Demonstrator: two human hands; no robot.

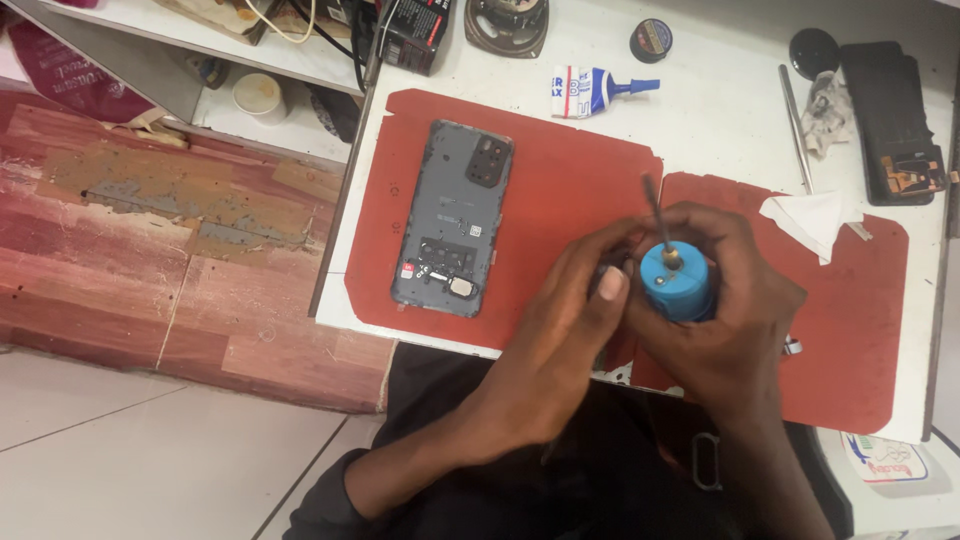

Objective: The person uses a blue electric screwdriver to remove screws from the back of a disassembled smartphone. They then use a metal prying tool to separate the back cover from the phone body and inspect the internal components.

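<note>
My right hand is wrapped around a small round blue bottle with a thin dark applicator rod standing up from its cap. My left hand presses against the bottle's left side, thumb near the cap, and something dark sits between its fingers; what it is I cannot tell. Both hands hover over the red work mat. To the left on that mat lies a grey phone back panel, inner side up, apart from my hands.
A second red mat lies to the right with a white tissue. A glue tube, black round tin, metal tool, dark phone body and speaker rest on the white table. The table edge drops to the floor at left.
</note>
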